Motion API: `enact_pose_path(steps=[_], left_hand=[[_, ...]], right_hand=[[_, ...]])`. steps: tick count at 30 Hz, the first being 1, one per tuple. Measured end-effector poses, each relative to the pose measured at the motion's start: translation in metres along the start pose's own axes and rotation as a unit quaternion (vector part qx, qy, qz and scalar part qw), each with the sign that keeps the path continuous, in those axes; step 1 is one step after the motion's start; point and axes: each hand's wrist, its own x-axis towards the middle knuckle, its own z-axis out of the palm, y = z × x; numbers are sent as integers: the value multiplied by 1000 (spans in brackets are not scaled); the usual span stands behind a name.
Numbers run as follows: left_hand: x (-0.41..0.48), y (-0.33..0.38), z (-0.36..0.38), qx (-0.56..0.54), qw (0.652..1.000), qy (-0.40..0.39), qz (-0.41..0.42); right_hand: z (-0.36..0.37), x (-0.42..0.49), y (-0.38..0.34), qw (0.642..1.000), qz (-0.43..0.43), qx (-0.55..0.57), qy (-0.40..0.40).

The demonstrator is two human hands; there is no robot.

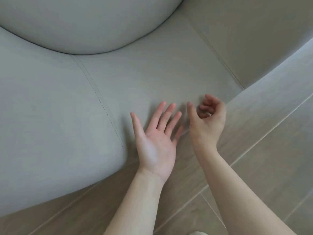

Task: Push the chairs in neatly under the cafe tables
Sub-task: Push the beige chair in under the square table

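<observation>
A large upholstered chair [59, 102] in pale grey-green fills the upper left of the head view, seen from above, with stitched seams down its curved back. Its rounded seat cushion [81, 22] bulges at the top. My left hand [155, 141] is palm up with fingers spread, just over the chair's lower edge; whether it touches the fabric is unclear. My right hand [207, 121] hovers beside it, fingers loosely curled, holding nothing. No table is in view.
Wood-look floor tiles [262, 167] with pale grout lines run diagonally across the lower right. The chair's curved edge meets the floor along a diagonal from lower left to upper right.
</observation>
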Motion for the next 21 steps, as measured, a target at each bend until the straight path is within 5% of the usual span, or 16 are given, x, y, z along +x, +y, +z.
enact_pose_path(steps=[7, 12, 21], left_hand=[[-1, -26, 4, -19, 979, 104, -172], [5, -33, 14, -99, 953, 287, -24], [-1, -29, 14, -143, 932, 322, 84]], right_hand=[[3, 15, 6, 983, 176, 24, 55], [3, 28, 3, 941, 289, 173, 28], [3, 39, -14, 911, 359, 205, -10]])
